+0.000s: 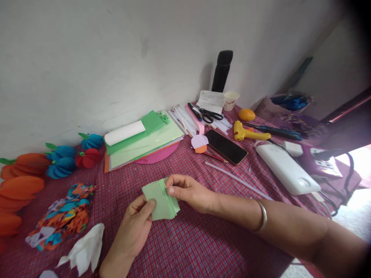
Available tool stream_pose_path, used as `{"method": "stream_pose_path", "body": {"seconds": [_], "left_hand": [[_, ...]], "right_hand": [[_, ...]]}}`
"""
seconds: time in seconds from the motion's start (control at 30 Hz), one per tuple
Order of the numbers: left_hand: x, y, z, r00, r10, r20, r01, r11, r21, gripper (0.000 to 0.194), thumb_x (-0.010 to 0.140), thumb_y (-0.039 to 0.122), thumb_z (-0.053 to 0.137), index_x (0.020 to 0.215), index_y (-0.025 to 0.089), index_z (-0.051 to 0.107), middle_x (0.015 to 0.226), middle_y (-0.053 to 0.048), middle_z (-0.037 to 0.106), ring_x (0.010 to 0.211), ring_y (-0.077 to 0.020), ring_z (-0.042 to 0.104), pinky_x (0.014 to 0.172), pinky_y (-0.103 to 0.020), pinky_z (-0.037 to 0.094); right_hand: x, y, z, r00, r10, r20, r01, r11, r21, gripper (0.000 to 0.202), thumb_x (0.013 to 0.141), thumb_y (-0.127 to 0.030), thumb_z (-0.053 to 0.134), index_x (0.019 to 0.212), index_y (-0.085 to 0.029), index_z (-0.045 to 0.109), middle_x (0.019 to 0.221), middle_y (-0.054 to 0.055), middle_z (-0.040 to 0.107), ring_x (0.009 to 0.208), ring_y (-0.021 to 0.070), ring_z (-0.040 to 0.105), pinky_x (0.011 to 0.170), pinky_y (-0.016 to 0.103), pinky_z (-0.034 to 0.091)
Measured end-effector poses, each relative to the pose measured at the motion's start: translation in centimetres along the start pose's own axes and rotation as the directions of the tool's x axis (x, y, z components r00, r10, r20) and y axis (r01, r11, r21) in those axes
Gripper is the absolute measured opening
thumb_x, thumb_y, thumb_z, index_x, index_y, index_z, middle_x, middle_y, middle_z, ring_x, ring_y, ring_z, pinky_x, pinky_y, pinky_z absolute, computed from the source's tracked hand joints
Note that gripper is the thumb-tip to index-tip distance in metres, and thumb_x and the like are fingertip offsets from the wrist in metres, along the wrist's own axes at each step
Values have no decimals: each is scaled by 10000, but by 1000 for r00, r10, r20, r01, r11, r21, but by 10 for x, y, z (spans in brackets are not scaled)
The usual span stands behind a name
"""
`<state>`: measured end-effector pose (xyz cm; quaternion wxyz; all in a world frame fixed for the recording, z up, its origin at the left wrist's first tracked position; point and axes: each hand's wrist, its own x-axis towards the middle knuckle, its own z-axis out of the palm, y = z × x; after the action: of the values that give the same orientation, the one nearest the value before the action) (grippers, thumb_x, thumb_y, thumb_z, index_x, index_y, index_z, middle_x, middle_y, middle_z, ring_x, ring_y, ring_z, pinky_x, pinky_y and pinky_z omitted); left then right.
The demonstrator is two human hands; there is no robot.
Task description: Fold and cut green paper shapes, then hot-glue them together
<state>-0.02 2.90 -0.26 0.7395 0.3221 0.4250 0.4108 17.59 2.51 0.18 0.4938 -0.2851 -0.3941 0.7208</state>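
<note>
A stack of light green paper pieces point(160, 202) is held up over the checked tablecloth, its layers fanned along the right side. My left hand point(137, 216) grips the stack's left edge, thumb on top. At the upper right corner, the thumb and fingers of my right hand point(187, 191) pinch the sheets. Behind my hands lies a pile of coloured paper sheets point(156, 143) with a white roll point(124, 133) on it. Nearest to my right hand on the cloth is a thin pale paper strip point(232, 177).
Blue, red and orange paper pumpkins point(62, 160) stand at left, beside paper scraps point(68, 216) and crumpled white paper point(87, 247). To the right lie a phone point(227, 146), black scissors point(210, 115), a yellow glue gun point(249, 133) and a white power bank point(285, 168). A wall rises behind.
</note>
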Motion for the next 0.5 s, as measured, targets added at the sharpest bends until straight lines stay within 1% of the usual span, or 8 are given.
{"method": "stream_pose_path", "body": {"seconds": [0.1, 0.27, 0.33, 0.43, 0.5], "left_hand": [[-1, 1, 1, 1000, 0, -11, 0, 1000, 5, 215, 632, 261, 803, 828, 181, 759, 765, -71, 750, 774, -218, 689, 769, -343, 549], [-1, 1, 0, 1000, -1, -17, 2, 1000, 15, 228, 630, 272, 802, 832, 176, 757, 773, -78, 751, 792, -232, 690, 777, -360, 548], [-1, 1, -1, 1000, -5, -16, 5, 1000, 18, 232, 635, 273, 799, 839, 173, 756, 771, -79, 749, 790, -232, 689, 773, -360, 549], [0, 0, -1, 1000, -5, -2, 5, 1000, 15, 224, 645, 268, 794, 847, 180, 756, 778, -74, 750, 794, -226, 687, 772, -353, 549], [0, 0, -1, 1000, -2, 4, 2, 1000, 8, 208, 649, 258, 792, 841, 186, 756, 783, -68, 751, 795, -220, 686, 775, -348, 548]], "right_hand": [[1, 0, 0, 1000, 0, 0, 0, 1000, -12, 423, 688, -520, 724, 715, -149, 523, 642, -55, 472, 586, 68, 389, 573, 225, 297], [0, 4, -2, 999, 33, -4, -33, 999, 6, 403, 729, -517, 690, 723, -157, 510, 618, -65, 438, 557, 62, 371, 545, 219, 283], [0, 4, -2, 999, 35, -12, -35, 999, -14, 396, 743, -515, 674, 726, -156, 509, 615, -67, 431, 549, 60, 364, 539, 217, 282], [0, 5, -2, 999, 21, -31, -24, 997, -77, 378, 760, -499, 658, 740, -154, 506, 632, -61, 453, 559, 61, 382, 553, 217, 307], [0, 6, -2, 999, -7, -35, 3, 996, -87, 334, 767, -447, 665, 786, -157, 501, 673, -51, 483, 584, 67, 415, 569, 219, 336]]}}
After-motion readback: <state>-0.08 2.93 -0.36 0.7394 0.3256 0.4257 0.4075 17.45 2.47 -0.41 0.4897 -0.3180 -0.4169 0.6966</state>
